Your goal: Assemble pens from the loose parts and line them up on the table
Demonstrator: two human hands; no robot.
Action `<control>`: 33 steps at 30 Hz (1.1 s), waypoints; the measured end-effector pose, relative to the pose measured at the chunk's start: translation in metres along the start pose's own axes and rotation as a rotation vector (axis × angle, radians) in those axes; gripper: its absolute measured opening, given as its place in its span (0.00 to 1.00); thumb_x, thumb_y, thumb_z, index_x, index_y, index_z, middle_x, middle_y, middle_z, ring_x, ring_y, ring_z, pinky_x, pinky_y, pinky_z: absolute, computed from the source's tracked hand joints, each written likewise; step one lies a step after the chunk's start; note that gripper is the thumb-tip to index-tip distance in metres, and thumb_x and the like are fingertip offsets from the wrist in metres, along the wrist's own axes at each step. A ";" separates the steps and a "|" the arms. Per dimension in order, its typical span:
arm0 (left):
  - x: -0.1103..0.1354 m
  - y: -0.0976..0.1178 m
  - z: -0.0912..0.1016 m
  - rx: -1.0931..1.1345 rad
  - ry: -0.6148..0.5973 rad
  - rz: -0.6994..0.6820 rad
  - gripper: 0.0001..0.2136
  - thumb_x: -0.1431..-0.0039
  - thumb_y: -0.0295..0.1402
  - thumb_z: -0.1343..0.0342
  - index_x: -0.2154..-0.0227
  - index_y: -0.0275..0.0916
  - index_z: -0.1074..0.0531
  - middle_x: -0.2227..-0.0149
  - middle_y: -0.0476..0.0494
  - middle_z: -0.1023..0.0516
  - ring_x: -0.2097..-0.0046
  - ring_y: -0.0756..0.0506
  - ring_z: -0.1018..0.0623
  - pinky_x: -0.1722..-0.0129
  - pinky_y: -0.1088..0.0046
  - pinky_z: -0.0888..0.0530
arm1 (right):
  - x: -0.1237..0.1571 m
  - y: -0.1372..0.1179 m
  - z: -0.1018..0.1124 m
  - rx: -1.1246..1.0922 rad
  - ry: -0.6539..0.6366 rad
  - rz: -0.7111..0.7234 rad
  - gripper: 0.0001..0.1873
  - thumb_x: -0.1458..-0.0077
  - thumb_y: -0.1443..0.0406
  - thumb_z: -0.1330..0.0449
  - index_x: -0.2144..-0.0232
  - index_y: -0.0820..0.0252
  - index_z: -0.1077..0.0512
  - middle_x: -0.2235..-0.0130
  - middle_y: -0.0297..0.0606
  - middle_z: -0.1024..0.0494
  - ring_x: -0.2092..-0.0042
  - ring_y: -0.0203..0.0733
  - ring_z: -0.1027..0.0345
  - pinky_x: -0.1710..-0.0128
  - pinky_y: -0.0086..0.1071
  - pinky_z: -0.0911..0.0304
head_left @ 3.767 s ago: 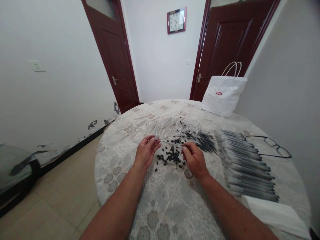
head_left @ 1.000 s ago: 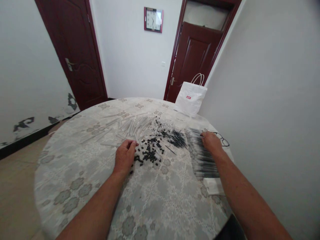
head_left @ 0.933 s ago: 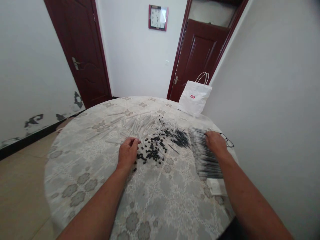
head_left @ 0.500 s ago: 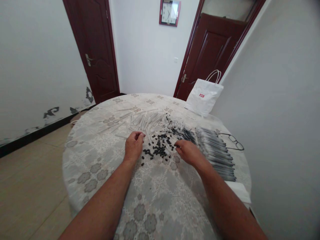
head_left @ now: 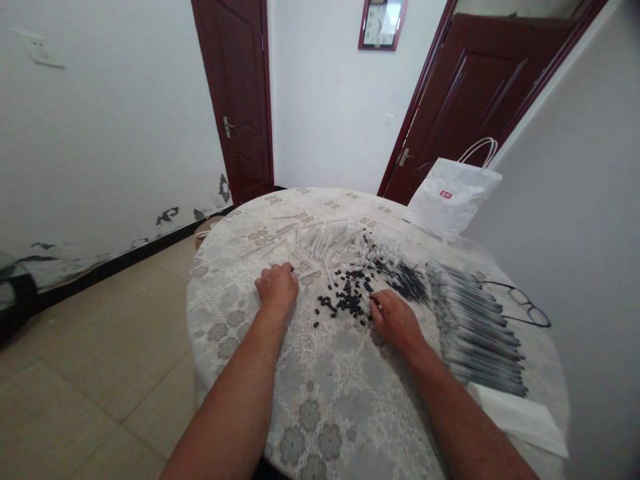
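My left hand (head_left: 278,287) is closed, resting on the tablecloth left of the loose parts. A small dark bit shows at its fingertips, too small to name. My right hand (head_left: 397,319) has its fingers pinched together at the right edge of a scatter of small black caps (head_left: 350,301); what they hold, if anything, is hidden. Beyond the hands lie a loose heap of clear pen barrels (head_left: 320,241), a cluster of small whitish pieces (head_left: 383,251) and a bunch of thin black refills (head_left: 407,283).
Assembled-looking pens (head_left: 483,330) lie in a row at the right, beside eyeglasses (head_left: 529,309) and a white folded sheet (head_left: 520,419). A white paper bag (head_left: 453,197) stands at the back right. The round table has a patterned lace tablecloth (head_left: 310,373).
The view has turned left, so the table appears farther right. My left hand has drawn left, away from the barrels and caps. My right hand has come closer to the caps.
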State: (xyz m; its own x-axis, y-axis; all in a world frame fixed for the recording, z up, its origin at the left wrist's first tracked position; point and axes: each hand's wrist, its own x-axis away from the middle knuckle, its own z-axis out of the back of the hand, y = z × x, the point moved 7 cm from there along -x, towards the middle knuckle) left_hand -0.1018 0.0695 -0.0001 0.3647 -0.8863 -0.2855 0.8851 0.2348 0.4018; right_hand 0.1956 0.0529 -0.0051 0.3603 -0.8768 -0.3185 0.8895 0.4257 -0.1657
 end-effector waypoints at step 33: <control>0.050 0.088 -0.045 0.844 -0.623 -0.229 0.15 0.41 0.37 0.49 0.52 0.40 0.30 0.79 0.55 0.29 0.82 0.51 0.34 0.80 0.77 0.39 | 0.001 -0.006 -0.009 0.086 -0.161 -0.079 0.11 0.35 0.58 0.47 0.54 0.54 0.29 0.54 0.40 0.29 0.56 0.41 0.32 0.60 0.29 0.43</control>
State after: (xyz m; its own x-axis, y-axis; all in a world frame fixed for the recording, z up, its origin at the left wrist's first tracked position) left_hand 0.0073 0.0639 -0.0185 -0.2072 -0.9778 -0.0324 0.3411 -0.1032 0.9343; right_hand 0.1881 0.0513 -0.0124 0.3228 -0.9340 -0.1535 0.9350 0.3398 -0.1012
